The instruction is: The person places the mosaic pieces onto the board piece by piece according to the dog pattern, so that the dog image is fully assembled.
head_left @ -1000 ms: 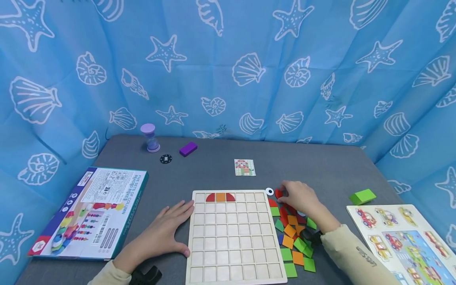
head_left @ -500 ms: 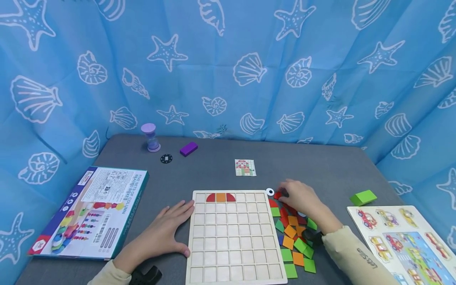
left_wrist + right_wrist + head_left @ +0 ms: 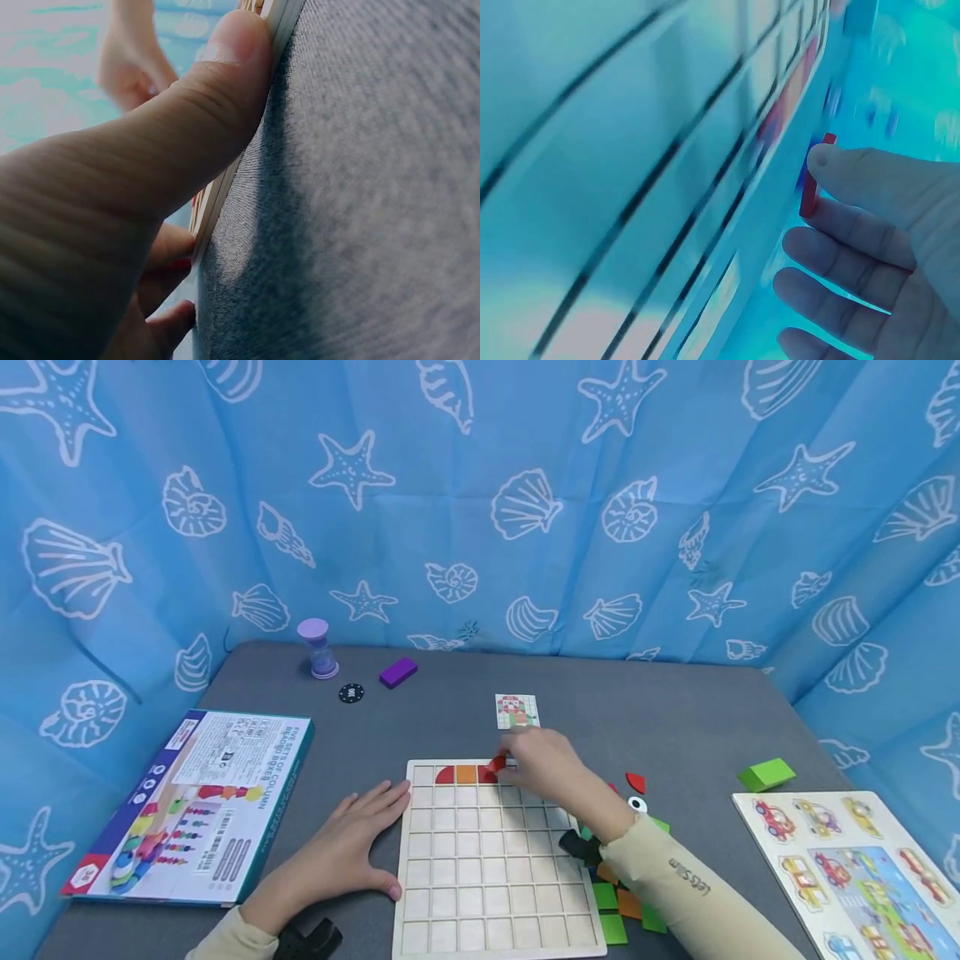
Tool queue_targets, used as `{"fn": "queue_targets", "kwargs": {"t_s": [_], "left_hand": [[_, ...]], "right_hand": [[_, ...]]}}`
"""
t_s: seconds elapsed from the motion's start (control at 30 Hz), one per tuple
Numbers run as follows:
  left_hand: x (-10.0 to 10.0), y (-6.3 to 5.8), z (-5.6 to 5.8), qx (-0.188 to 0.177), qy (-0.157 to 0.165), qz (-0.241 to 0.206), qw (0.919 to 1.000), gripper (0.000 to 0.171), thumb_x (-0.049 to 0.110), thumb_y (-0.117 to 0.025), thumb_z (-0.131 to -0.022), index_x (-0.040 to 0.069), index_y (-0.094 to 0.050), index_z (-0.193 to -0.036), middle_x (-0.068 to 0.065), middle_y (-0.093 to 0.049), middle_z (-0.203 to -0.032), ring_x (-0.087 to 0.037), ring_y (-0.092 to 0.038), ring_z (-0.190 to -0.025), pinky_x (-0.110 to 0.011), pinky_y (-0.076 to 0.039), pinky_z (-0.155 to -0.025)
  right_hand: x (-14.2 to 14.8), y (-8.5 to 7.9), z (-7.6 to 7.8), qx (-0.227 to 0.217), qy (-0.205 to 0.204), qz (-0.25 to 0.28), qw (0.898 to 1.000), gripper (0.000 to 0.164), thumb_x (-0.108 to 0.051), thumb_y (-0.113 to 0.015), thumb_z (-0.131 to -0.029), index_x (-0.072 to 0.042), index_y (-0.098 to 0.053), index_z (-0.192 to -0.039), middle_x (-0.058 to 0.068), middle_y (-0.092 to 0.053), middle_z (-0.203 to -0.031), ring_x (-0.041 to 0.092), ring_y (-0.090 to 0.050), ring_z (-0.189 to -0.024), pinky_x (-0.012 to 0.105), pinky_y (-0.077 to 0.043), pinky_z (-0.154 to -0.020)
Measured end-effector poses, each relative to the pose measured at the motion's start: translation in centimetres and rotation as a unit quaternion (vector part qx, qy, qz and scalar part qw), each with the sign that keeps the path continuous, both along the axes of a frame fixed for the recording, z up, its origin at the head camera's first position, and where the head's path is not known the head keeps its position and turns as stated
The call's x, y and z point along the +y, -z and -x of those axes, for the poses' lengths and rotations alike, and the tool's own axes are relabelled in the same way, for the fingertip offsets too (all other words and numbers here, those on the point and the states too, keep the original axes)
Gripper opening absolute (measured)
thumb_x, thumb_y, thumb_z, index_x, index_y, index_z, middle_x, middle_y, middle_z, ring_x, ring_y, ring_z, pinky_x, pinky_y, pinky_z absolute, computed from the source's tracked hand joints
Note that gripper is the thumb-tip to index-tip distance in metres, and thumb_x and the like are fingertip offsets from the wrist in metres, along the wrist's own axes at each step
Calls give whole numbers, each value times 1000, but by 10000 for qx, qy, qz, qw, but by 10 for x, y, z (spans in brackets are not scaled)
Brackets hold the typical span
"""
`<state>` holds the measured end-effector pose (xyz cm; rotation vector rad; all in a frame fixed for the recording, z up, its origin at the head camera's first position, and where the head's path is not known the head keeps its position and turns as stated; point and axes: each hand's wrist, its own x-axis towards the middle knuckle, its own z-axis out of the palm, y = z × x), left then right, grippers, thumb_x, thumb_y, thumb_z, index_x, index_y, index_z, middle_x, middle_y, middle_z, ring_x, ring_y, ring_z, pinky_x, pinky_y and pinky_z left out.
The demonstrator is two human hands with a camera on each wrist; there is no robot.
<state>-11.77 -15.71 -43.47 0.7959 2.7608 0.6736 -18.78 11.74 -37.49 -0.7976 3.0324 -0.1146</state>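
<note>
Pinching a red piece (image 3: 810, 196) between thumb and index finger of the right hand (image 3: 543, 766), closed down to the piece's thickness, with the other fingers loosely bent and slightly apart. Holding it at the far edge of the board (image 3: 487, 860), just beside the filled cells of the top row. Cannot tell whether touching the board or hovering slightly above. Seeing in that row two red quarters (image 3: 446, 774) with an orange square (image 3: 466, 774) between them. Resting the left hand (image 3: 345, 843) against the left edge of the board, with fingers spread and nearly straight, thumb touching the side, gripping nothing.

Finding green and orange tiles (image 3: 612, 930) right of the board, partly hidden under the right sleeve (image 3: 697, 893), with a white disc (image 3: 637, 805) and a loose quarter (image 3: 635, 782) near the heap. Spotting a pattern card (image 3: 517, 710) beyond the board, just past the right hand. Noting a box (image 3: 195, 810) left of the board; a purple block (image 3: 398, 672), a black chip (image 3: 351, 693) and an hourglass (image 3: 318, 647) beyond it to the left; a puzzle (image 3: 862, 868) and a green block (image 3: 766, 774) well to its right
</note>
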Motion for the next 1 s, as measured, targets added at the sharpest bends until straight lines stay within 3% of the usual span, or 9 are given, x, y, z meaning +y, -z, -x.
{"fn": "queue_targets", "kwargs": {"t_s": [0.17, 0.3, 0.5, 1.0], "left_hand": [[0, 1, 0, 46, 10, -15, 10000, 116, 75, -60, -48, 15, -26, -141, 4, -18, -148, -23, -14, -135, -58, -15, -100], [-1, 2, 1, 103, 46, -58, 9999, 115, 74, -60, -48, 15, -25, -141, 4, -18, -148, -22, -14, -135, -57, -15, -101], [-4, 3, 1, 113, 122, -129, 9998, 114, 73, -60, -49, 15, -25, -141, 4, -17, -148, -22, -13, -136, -57, -15, -101], [-2, 1, 1, -7, 86, -102, 9999, 113, 72, -61, -50, 15, -26, -141, 4, -18, -148, -22, -13, -135, -58, -15, -101]], "right_hand": [[-48, 1, -5, 260, -813, -306, 9959, 16, -30, -72, -72, -17, -65, -79, -7, -55, -71, 9, -49, -62, 24, -39, -51], [-72, 6, -10, 364, -1025, -749, 9912, 20, -36, -70, -74, -19, -66, -83, -7, -57, -75, 10, -52, -66, 27, -42, -54], [-88, 11, -15, 476, -1092, -979, 9880, 18, -36, -69, -75, -21, -68, -85, -7, -59, -75, 10, -54, -67, 27, -44, -54], [-91, 12, -21, 419, -1017, -1027, 9886, 20, -38, -69, -75, -22, -67, -87, -7, -59, -76, 10, -56, -67, 27, -44, -56]]}}
